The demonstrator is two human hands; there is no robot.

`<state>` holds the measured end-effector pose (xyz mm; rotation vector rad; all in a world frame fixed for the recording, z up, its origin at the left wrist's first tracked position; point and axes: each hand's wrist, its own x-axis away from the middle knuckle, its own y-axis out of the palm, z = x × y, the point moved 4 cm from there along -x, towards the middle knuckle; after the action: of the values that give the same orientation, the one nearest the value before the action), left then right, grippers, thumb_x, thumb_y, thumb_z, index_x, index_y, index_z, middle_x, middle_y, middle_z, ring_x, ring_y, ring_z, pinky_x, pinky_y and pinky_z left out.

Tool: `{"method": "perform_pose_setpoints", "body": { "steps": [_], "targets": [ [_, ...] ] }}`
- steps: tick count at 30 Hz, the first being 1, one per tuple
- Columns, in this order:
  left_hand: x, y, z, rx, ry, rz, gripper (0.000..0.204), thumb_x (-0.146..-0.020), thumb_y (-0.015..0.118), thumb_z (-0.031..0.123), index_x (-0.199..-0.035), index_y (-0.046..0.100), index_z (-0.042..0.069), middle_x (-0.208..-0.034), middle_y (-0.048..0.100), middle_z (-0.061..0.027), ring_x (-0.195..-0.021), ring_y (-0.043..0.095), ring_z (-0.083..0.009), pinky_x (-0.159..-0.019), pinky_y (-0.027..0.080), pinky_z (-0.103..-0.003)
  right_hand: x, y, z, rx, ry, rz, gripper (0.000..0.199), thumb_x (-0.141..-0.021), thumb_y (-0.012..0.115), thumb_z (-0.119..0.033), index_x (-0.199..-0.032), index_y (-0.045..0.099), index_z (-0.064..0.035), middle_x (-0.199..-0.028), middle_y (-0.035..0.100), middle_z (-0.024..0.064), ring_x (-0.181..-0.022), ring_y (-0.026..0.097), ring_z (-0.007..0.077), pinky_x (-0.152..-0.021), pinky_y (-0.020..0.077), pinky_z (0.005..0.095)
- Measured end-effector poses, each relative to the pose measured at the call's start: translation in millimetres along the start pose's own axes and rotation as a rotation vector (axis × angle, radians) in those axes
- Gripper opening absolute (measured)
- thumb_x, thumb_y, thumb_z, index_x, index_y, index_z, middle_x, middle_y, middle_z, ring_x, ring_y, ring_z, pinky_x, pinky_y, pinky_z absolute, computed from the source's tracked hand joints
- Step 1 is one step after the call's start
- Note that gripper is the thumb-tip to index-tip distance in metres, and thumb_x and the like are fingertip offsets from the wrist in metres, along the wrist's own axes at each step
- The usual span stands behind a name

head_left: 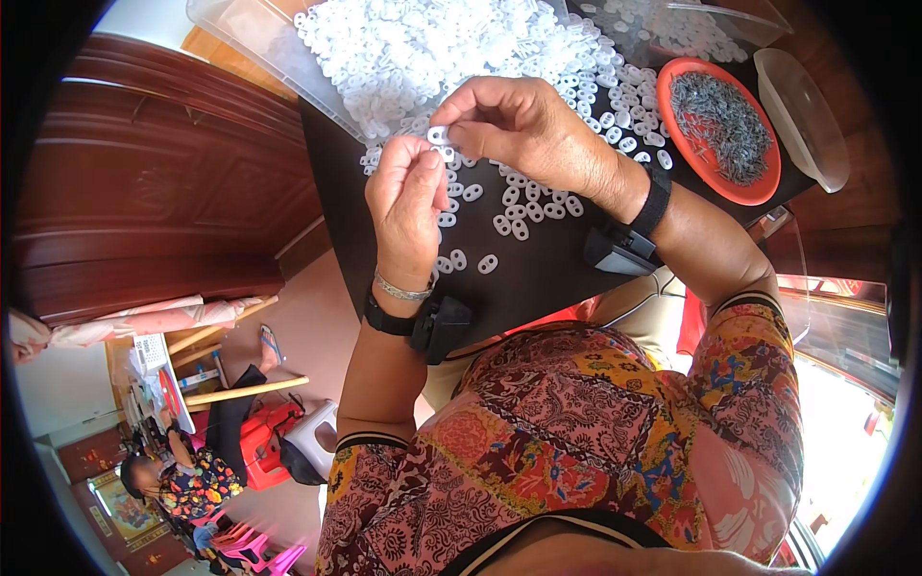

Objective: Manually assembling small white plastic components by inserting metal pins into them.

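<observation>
My left hand (407, 202) and my right hand (523, 127) meet above a dark table (538, 278). Between their fingertips both pinch one small white plastic piece (439, 134) with holes. My left fingers are curled around it from below, my right thumb and forefinger close on it from the right. Just beyond the hands lies a big heap of the same white pieces (432, 53), and a few loose white pieces (519, 216) are scattered on the table under my hands. Each wrist carries a black band with a small black device.
A red dish (759, 187) full of small grey metal parts sits at the right. Clear plastic containers (807, 110) stand beside and behind it. A dark wooden door panel fills the left. Another person sits on the floor at lower left near red and pink stools.
</observation>
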<state>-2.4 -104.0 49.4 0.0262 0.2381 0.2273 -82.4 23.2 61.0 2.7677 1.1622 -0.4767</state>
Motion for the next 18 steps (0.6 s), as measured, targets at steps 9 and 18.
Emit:
{"method": "perform_pose_setpoints", "body": {
  "steps": [9,18],
  "targets": [
    [1.8,1.1,-0.3,-0.152,0.081,-0.004,0.013,-0.093,0.048,0.012,-0.085,0.050,0.001,-0.060,0.044,0.0024,-0.052,0.039,-0.0037,-0.047,0.032,-0.019,-0.2,0.9,0.9,0.084,-0.027,0.016,0.013,-0.086,0.062,-0.007,-0.097,0.064,-0.0004,-0.083,0.066,0.0026,-0.079,0.059,0.0067,-0.074,0.0493,0.0219],
    [4.3,-0.4,-0.4,-0.139,0.088,0.077,0.012,-0.092,0.049,0.009,-0.084,0.051,0.001,-0.062,0.045,0.0024,-0.052,0.038,-0.0027,-0.047,0.032,-0.019,2.0,6.7,0.4,0.018,-0.029,-0.073,0.019,-0.083,0.065,-0.002,-0.102,0.062,-0.0026,-0.088,0.063,-0.0001,-0.081,0.057,0.0056,-0.075,0.0490,0.0223]
  ]
}}
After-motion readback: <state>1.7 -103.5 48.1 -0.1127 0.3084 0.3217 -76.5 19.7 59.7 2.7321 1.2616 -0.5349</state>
